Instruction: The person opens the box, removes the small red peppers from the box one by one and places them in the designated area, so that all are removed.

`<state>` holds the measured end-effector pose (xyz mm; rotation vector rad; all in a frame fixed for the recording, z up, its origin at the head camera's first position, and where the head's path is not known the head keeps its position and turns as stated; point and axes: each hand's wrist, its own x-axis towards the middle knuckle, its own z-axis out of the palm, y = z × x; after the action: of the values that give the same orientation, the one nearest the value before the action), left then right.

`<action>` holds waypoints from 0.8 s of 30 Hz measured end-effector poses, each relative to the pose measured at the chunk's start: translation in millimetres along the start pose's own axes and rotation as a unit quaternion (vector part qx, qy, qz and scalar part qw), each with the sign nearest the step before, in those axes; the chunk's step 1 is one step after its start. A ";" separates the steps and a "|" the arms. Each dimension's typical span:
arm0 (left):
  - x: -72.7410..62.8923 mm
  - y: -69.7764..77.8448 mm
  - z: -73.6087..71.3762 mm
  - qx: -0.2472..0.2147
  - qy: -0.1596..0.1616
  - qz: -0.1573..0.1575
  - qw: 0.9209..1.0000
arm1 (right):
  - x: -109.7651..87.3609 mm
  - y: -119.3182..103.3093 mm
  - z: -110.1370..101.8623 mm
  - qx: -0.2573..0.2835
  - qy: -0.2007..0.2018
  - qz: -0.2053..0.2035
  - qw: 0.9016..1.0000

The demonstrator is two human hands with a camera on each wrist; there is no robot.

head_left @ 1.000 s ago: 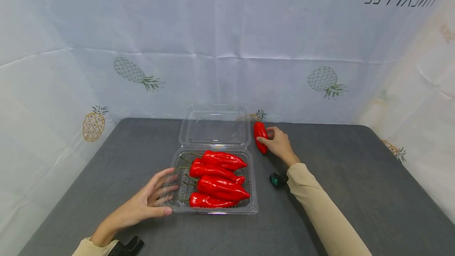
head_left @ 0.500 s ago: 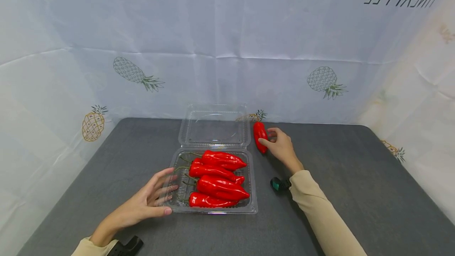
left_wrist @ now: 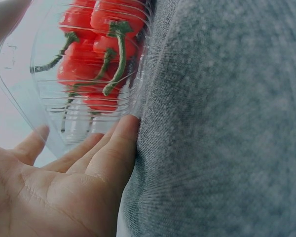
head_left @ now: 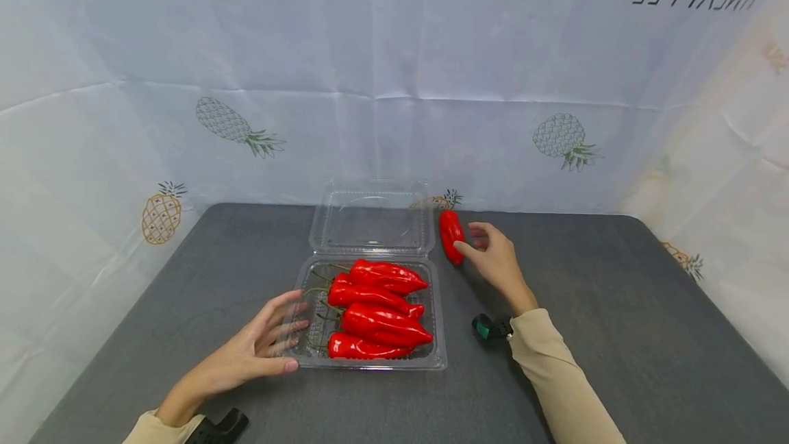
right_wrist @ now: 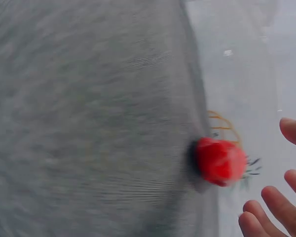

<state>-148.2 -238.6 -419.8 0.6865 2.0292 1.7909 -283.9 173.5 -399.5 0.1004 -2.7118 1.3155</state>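
Several red peppers [head_left: 387,326] with green stems lie side by side in a clear plastic clamshell box [head_left: 441,334]. Its lid [head_left: 372,225] is folded back behind it. My left hand [head_left: 253,344] stands at the box's left side, fingers spread and fairly straight; in the left wrist view the fingertips [left_wrist: 127,126] are right at the clear wall. One more red pepper [head_left: 452,237] lies on the table right of the lid. Just right of it is my right hand [head_left: 496,259], thumb and fingers parted. The right wrist view shows a gap between its fingers [right_wrist: 276,200] and that pepper [right_wrist: 221,162].
All this sits on a dark grey table [head_left: 579,293]. Behind its far edge hangs a pale curtain [head_left: 394,53] printed with pineapples. A black strapped device [head_left: 490,327] is worn at the right wrist, another [head_left: 222,427] at the left.
My right hand has drawn back slightly to the right and toward me, leaving a wider gap to the lone pepper, which stays put. The left hand and the box have not moved.
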 end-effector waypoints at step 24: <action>-0.1 -1.5 -0.7 0.001 -0.001 0.003 1.000 | -33.3 -60.6 -6.0 0.010 -0.164 -0.084 0.983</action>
<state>-148.6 -239.4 -421.2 0.6947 2.0309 1.7910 -243.5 140.8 -353.4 0.5851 -2.8708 1.3824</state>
